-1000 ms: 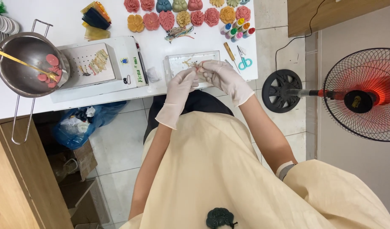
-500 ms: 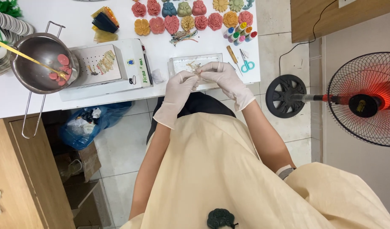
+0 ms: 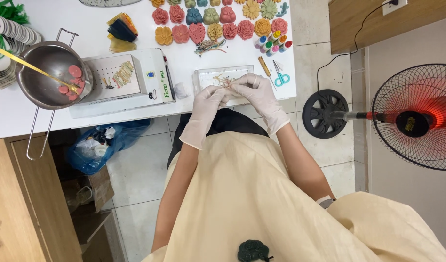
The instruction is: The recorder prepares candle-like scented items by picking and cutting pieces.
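Step in hand: a thin strand (image 3: 226,83) is pinched between both gloved hands above the clear tray (image 3: 203,77), centre top of the frame.
Done well: the strand is best kept taut, low over the tray.
Left hand (image 3: 207,102): fingers narrowed onto the strand.
Right hand (image 3: 254,92): fingertips closed on it likewise.

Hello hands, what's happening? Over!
Left hand and right hand, both gloved, pinch small thin pieces together. Over clear tray. Nothing in between.

Left hand (image 3: 207,104) and right hand (image 3: 254,92) drawn closer together over clear tray (image 3: 203,77).
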